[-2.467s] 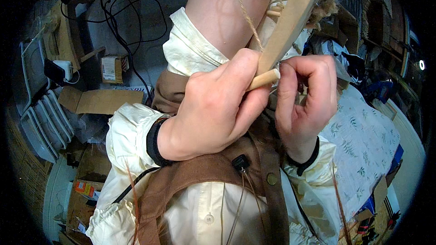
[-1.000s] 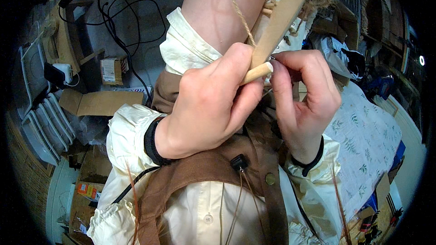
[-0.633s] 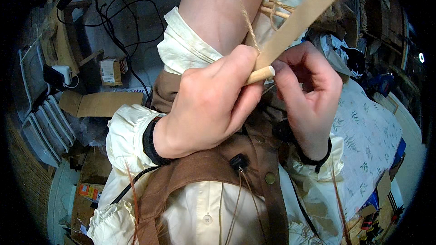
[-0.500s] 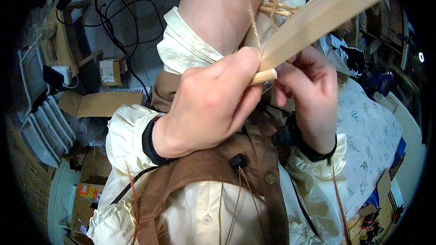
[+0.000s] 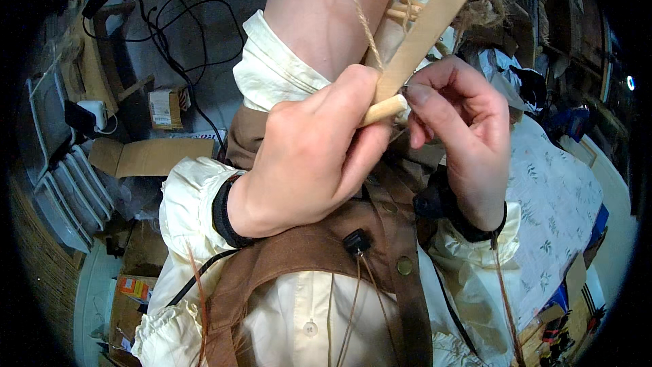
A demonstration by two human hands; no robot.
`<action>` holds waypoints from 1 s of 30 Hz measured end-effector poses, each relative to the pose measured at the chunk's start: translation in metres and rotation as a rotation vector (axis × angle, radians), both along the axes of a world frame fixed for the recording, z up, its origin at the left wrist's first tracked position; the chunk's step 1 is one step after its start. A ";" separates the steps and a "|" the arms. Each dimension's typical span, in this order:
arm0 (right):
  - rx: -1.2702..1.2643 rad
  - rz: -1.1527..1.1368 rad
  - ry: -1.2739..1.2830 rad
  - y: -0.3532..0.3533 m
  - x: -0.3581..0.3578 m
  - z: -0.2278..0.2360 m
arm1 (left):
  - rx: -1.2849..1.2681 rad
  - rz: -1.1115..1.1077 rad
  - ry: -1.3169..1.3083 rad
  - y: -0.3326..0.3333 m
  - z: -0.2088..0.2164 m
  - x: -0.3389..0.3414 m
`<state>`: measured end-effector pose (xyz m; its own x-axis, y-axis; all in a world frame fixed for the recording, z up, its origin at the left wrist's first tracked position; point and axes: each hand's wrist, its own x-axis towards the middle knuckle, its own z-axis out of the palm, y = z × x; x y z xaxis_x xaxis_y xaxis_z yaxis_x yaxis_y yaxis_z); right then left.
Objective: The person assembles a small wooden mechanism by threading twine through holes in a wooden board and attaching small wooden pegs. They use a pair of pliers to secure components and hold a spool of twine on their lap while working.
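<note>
My left hand is closed around a short round wooden dowel and the lower end of a flat wooden slat. The slat slants up to the right, past the top of the picture. A twisted twine runs down to my left thumb and forms a loop above it. Right beside the dowel's cut end, my right hand has its thumb and forefinger pinched together. Whatever lies between those fingertips is too small to make out. Several thin wooden sticks rest on my lap behind the slat.
A tangle of brown fibre shows beyond the slat. To the right lies a leaf-patterned white cloth. On the left are an open cardboard box, a small carton, black cables and a white rack.
The slat has swung to a steeper angle, its upper end moving left. My left hand has shifted slightly left, and my right thumb and forefinger have come up beside the dowel's end.
</note>
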<state>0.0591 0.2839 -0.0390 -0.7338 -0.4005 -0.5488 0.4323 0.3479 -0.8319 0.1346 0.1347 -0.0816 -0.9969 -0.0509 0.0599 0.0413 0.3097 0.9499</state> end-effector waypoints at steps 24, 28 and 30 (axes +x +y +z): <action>-0.113 -0.153 -0.122 0.001 0.006 -0.007 | -0.026 -0.013 0.048 0.004 -0.004 0.002; -0.018 -0.124 -0.048 -0.004 0.007 -0.005 | -0.012 0.016 -0.029 0.003 -0.001 0.001; 0.046 -0.094 0.055 -0.005 0.010 -0.005 | 0.009 0.043 -0.048 0.004 -0.001 0.001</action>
